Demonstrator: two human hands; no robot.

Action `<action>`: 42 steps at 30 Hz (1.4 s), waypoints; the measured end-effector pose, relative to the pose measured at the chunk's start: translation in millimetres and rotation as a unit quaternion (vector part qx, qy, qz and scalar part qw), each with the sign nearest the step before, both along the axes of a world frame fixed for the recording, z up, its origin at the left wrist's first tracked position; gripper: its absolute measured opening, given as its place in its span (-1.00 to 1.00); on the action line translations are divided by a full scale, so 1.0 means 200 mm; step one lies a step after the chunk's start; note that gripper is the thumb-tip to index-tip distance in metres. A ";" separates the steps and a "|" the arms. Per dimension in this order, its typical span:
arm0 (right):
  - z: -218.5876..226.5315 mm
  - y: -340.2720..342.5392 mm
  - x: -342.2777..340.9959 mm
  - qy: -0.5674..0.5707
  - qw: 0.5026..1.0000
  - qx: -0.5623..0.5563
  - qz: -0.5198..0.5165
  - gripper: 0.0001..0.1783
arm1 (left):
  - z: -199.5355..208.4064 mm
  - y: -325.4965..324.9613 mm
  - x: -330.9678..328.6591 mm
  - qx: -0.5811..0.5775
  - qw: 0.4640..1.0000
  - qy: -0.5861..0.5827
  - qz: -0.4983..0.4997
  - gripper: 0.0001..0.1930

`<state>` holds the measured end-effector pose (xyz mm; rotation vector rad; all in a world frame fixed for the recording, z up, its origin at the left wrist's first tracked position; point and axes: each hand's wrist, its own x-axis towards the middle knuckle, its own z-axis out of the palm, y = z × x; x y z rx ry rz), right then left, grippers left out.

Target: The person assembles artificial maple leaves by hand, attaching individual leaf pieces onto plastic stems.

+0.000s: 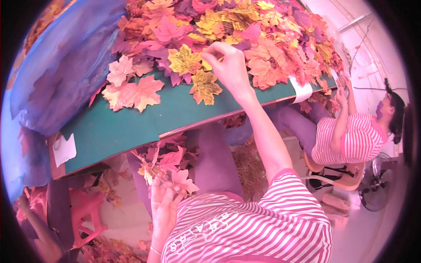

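A pinkish light tints the whole room, from the pale wall [381,59] at the right, where a dark cable [372,88] runs across, to the light-coloured floor [296,228] below. The long worktop [112,127] has a green surface and a brownish front edge, and slants upward to the right, with blue sheeting [66,74] bunched over its left end. At the lower left stands a pinkish-red stool [87,212]; on the right are a wooden chair [357,177] and, just beside it, a dark round object, too blurred to identify.
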<state>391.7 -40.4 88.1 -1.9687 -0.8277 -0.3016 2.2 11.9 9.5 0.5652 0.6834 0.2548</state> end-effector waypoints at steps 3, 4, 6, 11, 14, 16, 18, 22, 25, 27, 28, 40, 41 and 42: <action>0.02 -0.02 -0.26 -0.066 0.987 -0.137 0.055 -0.69 | -0.06 0.01 -0.05 -0.015 1.000 0.000 0.024 -0.35; -0.01 -0.04 -0.33 -0.106 0.981 -0.161 0.005 -0.67 | -0.08 0.01 -0.05 -0.031 0.999 0.008 0.041 -0.36; -0.11 -0.06 -0.36 -0.155 0.972 -0.174 -0.020 -0.65 | -0.12 0.01 -0.07 -0.050 0.997 0.016 0.058 -0.36; -0.15 -0.16 -0.25 -0.144 0.977 -0.156 0.005 -0.68 | -0.18 0.01 -0.11 -0.070 0.996 0.040 0.044 -0.63; -0.01 -0.25 -0.29 0.253 0.959 0.104 0.066 -0.59 | -0.18 0.01 -0.11 -0.086 0.994 0.046 0.048 -0.73; 0.04 -0.36 -0.25 0.323 0.937 0.092 0.097 -0.62 | -0.17 0.01 -0.11 -0.090 0.993 0.061 0.046 -0.76; -0.07 -0.42 -0.19 0.316 0.943 0.049 0.096 -0.66 | -0.18 0.01 -0.11 -0.116 0.991 0.051 0.031 -0.80; -0.14 -0.45 -0.18 0.176 0.984 -0.009 -0.003 -0.80 | -0.26 -0.03 -0.15 -0.119 0.992 0.049 0.006 -0.76; -0.11 -0.39 -0.23 0.153 0.986 0.015 -0.065 -0.78 | -0.25 -0.04 -0.14 -0.130 0.990 0.057 -0.002 -0.77; -0.14 -0.37 -0.20 0.147 0.985 0.012 -0.093 -0.78 | -0.27 -0.04 -0.16 -0.116 0.992 0.045 -0.008 -0.77; -0.17 -0.36 -0.18 0.155 0.983 0.020 -0.095 -0.80 | -0.26 -0.05 -0.17 -0.107 0.993 0.045 -0.005 -0.77; 0.04 -0.34 -0.65 0.002 0.965 0.092 0.247 -0.93 | -0.21 0.00 -0.14 -0.035 0.998 0.045 -0.025 -0.73; 0.05 -0.33 -0.76 0.115 0.930 0.097 0.336 -0.94 | -0.18 -0.01 -0.12 -0.032 0.999 0.034 -0.024 -0.74; 0.01 -0.31 -0.83 0.150 0.894 0.061 0.418 -0.94 | -0.08 -0.02 -0.10 0.004 0.998 0.060 0.007 -0.79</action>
